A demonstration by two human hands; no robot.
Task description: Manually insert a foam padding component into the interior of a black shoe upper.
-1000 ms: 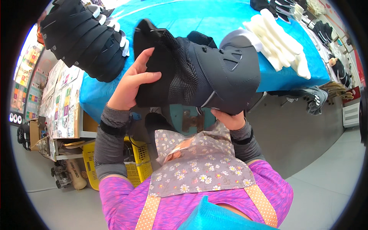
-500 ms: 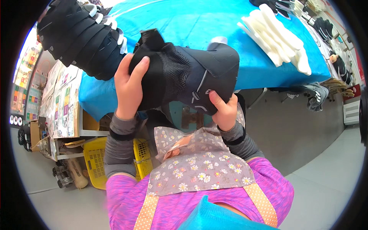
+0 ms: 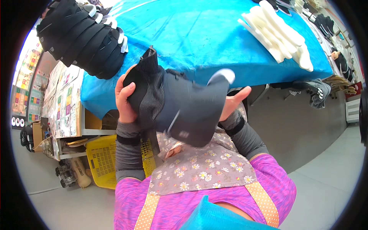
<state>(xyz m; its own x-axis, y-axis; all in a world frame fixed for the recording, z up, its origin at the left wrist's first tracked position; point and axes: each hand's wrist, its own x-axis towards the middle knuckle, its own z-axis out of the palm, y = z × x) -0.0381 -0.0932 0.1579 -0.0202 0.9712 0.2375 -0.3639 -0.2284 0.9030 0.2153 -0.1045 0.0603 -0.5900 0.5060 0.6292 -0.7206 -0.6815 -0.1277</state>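
Observation:
A black padded fabric piece (image 3: 191, 105) hangs in front of me, tilted and slightly blurred. It has a ribbed mesh section near its left end, a thin light line and a white rounded tab (image 3: 223, 76) at its upper right. My left hand (image 3: 126, 99) is closed on the left end, thumb in front and the other fingers partly hidden behind. At the right edge of the piece is my right hand (image 3: 234, 104), its thumb stretched away from the fabric. Its other fingers are mostly hidden behind the piece, and the thumb does not pinch it.
A blue-covered table (image 3: 184, 38) lies ahead. A stack of similar black pieces with pale tabs (image 3: 82, 40) stands on its left, white soft strips (image 3: 274, 32) on its right. A yellow basket (image 3: 101, 161) is below left, beside a shelf. Grey garments (image 3: 319, 94) hang at the right.
The black fabric piece has turned, its right part swinging down and toward me, and the white tab shows more. My right thumb has come off its front; my left hand still grips the other end.

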